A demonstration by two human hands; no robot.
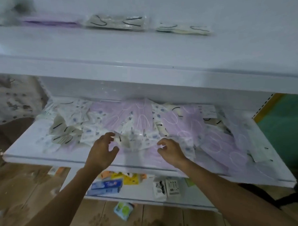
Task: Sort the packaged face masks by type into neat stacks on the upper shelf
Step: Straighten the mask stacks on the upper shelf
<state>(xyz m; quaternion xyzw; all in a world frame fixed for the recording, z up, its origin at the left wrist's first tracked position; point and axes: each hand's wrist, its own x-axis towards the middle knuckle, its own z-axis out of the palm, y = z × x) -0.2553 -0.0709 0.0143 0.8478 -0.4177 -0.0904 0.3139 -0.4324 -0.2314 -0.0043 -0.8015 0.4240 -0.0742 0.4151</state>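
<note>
Above lower shelf point(30, 151): two hands point(137, 150)

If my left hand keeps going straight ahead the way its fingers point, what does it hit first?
Most likely the clear-wrapped mask pack with a black ear loop, right at the fingertips of the left hand. It may already be touching; the blur leaves depth unclear.

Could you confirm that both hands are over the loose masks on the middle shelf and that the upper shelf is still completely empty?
Not quite: the head view shows the upper shelf already holds mask stacks. The left hand and right hand are indeed over the loose masks on the middle shelf.
</note>
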